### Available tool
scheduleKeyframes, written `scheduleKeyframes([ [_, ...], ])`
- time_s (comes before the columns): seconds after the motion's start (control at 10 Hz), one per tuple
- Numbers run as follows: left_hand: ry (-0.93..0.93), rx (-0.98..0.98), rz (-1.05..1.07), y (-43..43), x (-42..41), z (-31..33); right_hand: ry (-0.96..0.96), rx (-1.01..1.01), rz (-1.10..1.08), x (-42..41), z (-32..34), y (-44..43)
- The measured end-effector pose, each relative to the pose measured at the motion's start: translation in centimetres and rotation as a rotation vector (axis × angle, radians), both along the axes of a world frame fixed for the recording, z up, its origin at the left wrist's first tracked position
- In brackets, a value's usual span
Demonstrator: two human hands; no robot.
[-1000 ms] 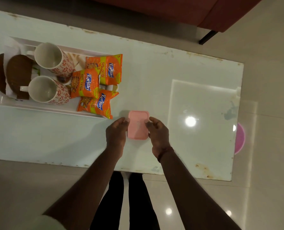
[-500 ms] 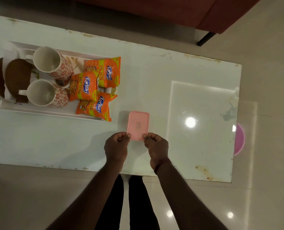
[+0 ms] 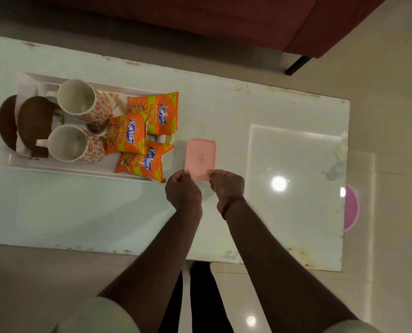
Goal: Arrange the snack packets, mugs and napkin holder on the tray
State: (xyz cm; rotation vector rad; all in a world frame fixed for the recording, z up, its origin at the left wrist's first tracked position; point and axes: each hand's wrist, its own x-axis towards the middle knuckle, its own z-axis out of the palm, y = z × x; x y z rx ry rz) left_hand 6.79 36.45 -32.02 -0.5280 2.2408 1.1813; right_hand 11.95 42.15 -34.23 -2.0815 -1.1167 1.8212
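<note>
A white tray (image 3: 56, 170) lies on the left of the table. On it stand two white mugs with red flower prints (image 3: 77, 97) (image 3: 66, 143), both with their mouths facing me. A brown wooden napkin holder (image 3: 34, 118) holding white napkins is at the tray's left end. Three orange snack packets (image 3: 161, 114) (image 3: 128, 135) (image 3: 147, 162) overlap at its right end. Just right of the tray sits a flat pink lidded box (image 3: 201, 157). My left hand (image 3: 183, 188) and my right hand (image 3: 226, 186) pinch its two near corners.
The white table (image 3: 80, 212) has chipped edges and a glossy square panel (image 3: 296, 176) on its right part. A dark red sofa (image 3: 224, 20) runs along the far side. A pink round object (image 3: 351, 207) lies on the floor beyond the table's right edge.
My hands slid from the pink box's sides to its near corners. The box moved away from me and now lies level with the tray's right end.
</note>
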Motion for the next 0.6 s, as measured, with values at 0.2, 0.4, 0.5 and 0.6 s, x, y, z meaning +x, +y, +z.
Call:
scheduleKeyframes([
  [0.2,0.04,-0.005,-0.074,-0.6,0.2,-0.4,-0.035,0.03,0.003,0.1,-0.5,-0.2],
  [0.4,-0.175,0.1,-0.242,-3.8,-0.2,0.2,-0.025,-0.039,0.026,0.8,1.1,-0.6],
  [0.5,-0.107,0.031,-0.602,-7.8,0.0,2.7,-0.175,0.128,0.254,1.8,4.1,-1.6],
  [0.6,0.216,-0.164,-0.916,-11.8,0.2,5.4,-0.262,0.349,0.445,3.4,8.1,-3.4],
])
